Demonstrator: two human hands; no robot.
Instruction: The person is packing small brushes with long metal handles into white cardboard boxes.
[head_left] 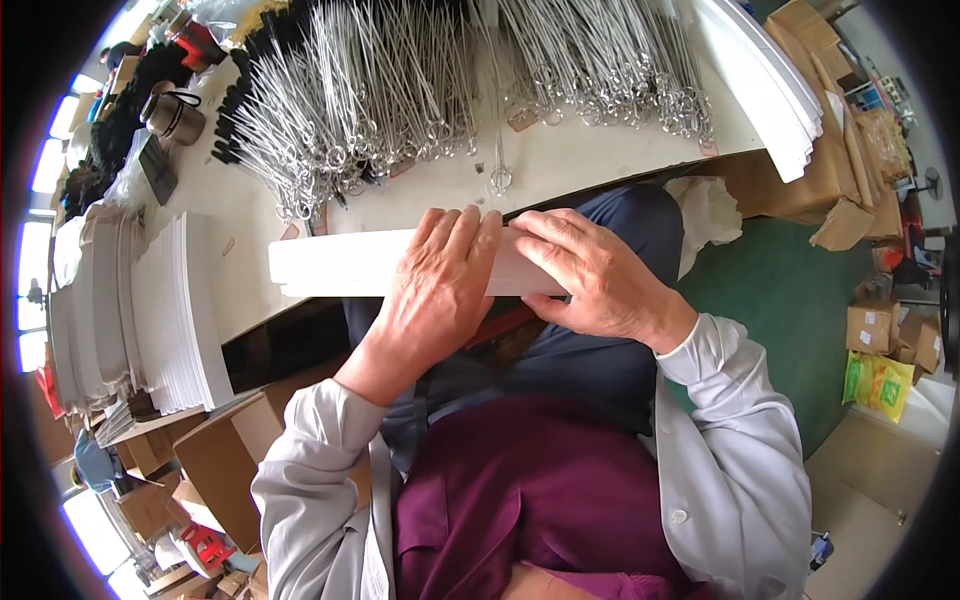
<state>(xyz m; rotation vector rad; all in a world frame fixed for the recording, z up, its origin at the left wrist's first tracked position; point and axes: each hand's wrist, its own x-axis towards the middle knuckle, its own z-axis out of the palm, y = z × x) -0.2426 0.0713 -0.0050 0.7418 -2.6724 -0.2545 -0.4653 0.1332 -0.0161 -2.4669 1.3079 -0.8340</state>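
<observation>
A long, narrow white box (340, 262) lies crosswise above my lap, in front of the table edge. My left hand (435, 285) grips it near the middle, fingers laid over its top and far side. Around its right end my right hand (600, 270) is closed, with the thumb underneath and the fingers on top. Just beyond, on the table, one thin wire piece with a ring end (501, 178) lies apart from the large bundles of metal wires with ring ends (370, 110). What is inside the box cannot be seen.
Stacked white boxes (180, 310) stand at the left of the table (250, 270). More white pieces (775, 95) are piled at the right, beside cardboard (810, 170). A metal flask (174, 118) stands at the back left. An open carton (225, 460) sits lower left.
</observation>
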